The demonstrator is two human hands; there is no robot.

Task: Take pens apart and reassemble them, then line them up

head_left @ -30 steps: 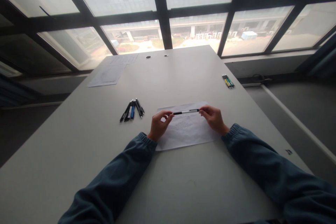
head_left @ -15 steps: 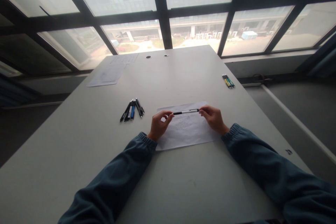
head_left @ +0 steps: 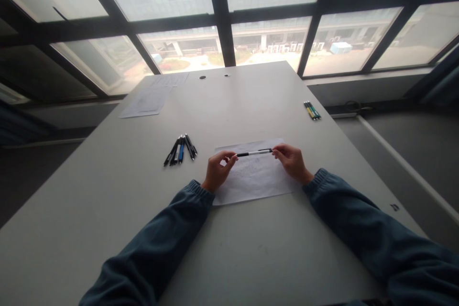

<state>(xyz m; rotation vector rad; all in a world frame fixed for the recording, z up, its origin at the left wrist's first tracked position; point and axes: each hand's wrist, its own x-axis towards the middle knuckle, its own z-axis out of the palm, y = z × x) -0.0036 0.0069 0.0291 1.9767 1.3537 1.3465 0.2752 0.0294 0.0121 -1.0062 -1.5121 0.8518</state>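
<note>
A slim black and white pen [head_left: 254, 153] is held level above a white sheet of paper [head_left: 251, 181] on the grey table [head_left: 118, 210]. My left hand [head_left: 217, 170] pinches its dark left end. My right hand [head_left: 292, 161] pinches its right end. Both wrists rest near the sheet's side edges, and faint marks show on the paper under the pen.
A bunch of several dark and blue pens [head_left: 180, 149] lies left of the sheet. A few yellow and green pens [head_left: 311, 110] sit by the table's right edge. More paper sheets [head_left: 149, 99] lie at the far left, near two round holes [head_left: 202, 77]. Large windows stand behind.
</note>
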